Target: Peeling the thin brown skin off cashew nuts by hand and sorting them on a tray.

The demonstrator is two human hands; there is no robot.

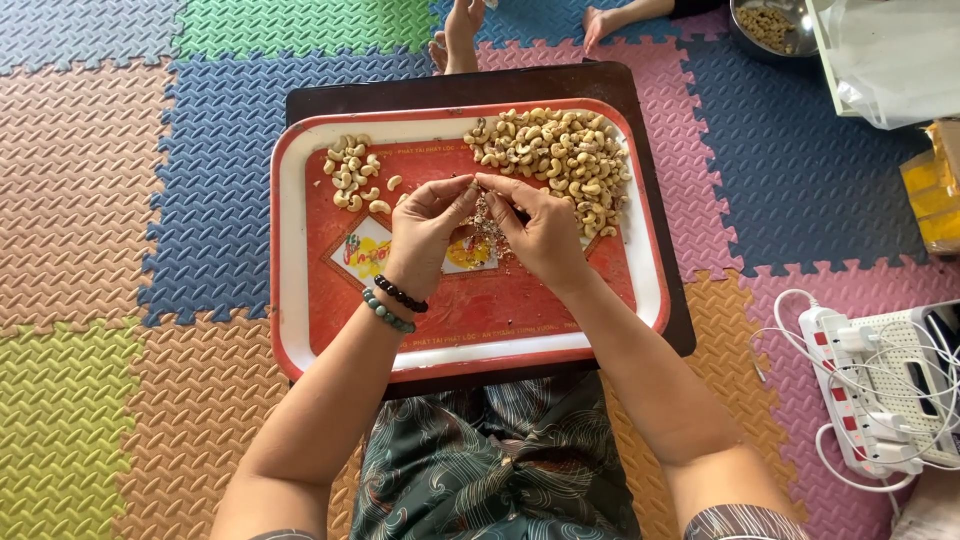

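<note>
We see a floor [120,200] of soft mats in many colours. On it stands a dark board [330,100], and on that sits a red tray [620,300] with a white rim. A big pile [560,155] of cashews with skins lies at the far right of the tray. A small pile [352,175] of pale, clean cashews lies at the far left. Our left hand [428,228] and right hand [540,235] meet over the middle of the tray. Both hands are nearly closed, fingertips pinched together on one small nut [474,182]. Bits of skin [488,225] lie on the tray just under the hands. Two bead bracelets [392,303] sit on the left wrist.
</note>
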